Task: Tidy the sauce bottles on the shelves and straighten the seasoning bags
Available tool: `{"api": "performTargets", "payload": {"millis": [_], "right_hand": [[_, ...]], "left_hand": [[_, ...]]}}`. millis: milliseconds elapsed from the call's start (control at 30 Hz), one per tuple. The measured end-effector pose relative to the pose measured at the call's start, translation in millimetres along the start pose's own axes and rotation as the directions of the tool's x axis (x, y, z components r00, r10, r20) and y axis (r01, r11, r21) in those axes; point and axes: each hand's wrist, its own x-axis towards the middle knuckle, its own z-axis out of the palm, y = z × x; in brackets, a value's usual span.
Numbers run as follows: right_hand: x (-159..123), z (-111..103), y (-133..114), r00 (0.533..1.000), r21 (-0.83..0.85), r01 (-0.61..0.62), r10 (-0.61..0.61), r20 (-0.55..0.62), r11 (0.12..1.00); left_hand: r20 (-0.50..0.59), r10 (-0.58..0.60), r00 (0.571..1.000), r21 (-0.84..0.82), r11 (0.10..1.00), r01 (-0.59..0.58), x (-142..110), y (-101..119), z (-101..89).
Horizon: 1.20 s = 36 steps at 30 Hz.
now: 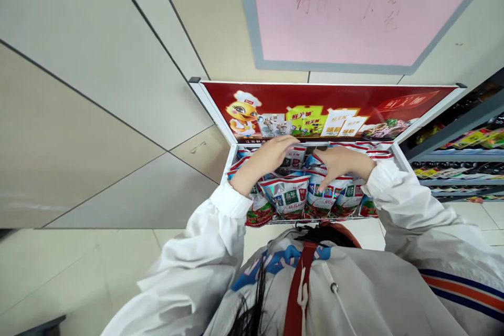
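Observation:
Several shiny red, white and blue seasoning bags stand side by side in a white-framed display rack. My left hand reaches over the back left of the bags, fingers stretched out and turned inward, with a small bag just beyond its fingertips. Over the right half is my right hand, its thumb and fingers spread apart. That thumb points down across the front of a bag marked 600; whether it presses on the bag I cannot tell. No bag is visibly lifted by either hand.
Behind the bags rises a red printed panel with a chick mascot. A pink handwritten sign hangs above it on the tiled wall. At the right, shelves hold rows of packaged goods. Pale floor tiles show at lower left.

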Motion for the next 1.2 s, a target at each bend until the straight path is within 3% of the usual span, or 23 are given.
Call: {"api": "performTargets", "payload": {"millis": [33, 133, 300, 467, 600, 767, 900, 1000, 1100, 1200], "right_hand": [[1, 3, -5, 0.999, -0.076, -0.048, 0.046, -0.026, 0.996], [3, 5, -16, 0.991, -0.248, -0.131, 0.121, -0.052, 0.960], [0, -4, -16, 0.987, -0.279, -0.160, 0.161, -0.018, 0.947], [-3, 1, -8, 0.982, -0.222, -0.189, 0.181, -0.053, 0.957], [1, 4, 0, 0.979, -0.220, -0.205, 0.200, -0.044, 0.954], [-1, 7, -4, 0.965, -0.195, -0.256, 0.241, -0.099, 0.947], [-14, 10, -23, 0.945, -0.208, -0.271, 0.219, -0.242, 0.940], [-17, 10, -36, 0.923, -0.174, -0.104, 0.029, -0.383, 0.979], [-5, 12, -42, 0.894, -0.142, -0.007, -0.057, -0.444, 0.990], [12, 16, -42, 0.909, -0.166, -0.073, -0.002, -0.417, 0.983]], "left_hand": [[-0.002, 0.001, 1.000, 0.081, 0.997, 0.000, -1, -6, -2.4], [0.128, -0.031, 0.991, 0.318, 0.948, -0.012, 0, -11, -1.7], [0.189, -0.122, 0.974, 0.501, 0.865, 0.012, 8, -1, 3.6], [0.261, -0.229, 0.938, 0.503, 0.862, 0.070, 17, 13, 8.0], [0.248, -0.241, 0.938, 0.428, 0.896, 0.118, 24, 24, 14.8], [0.321, -0.347, 0.881, 0.312, 0.917, 0.247, 11, 10, 6.7], [0.352, -0.311, 0.883, 0.162, 0.949, 0.269, -11, 7, -6.5], [0.328, -0.262, 0.908, 0.076, 0.965, 0.251, -25, 14, -11.8], [0.338, -0.191, 0.922, 0.100, 0.981, 0.167, -31, 17, -10.4], [0.355, -0.158, 0.921, 0.201, 0.975, 0.090, -32, 12, -5.1]]}}
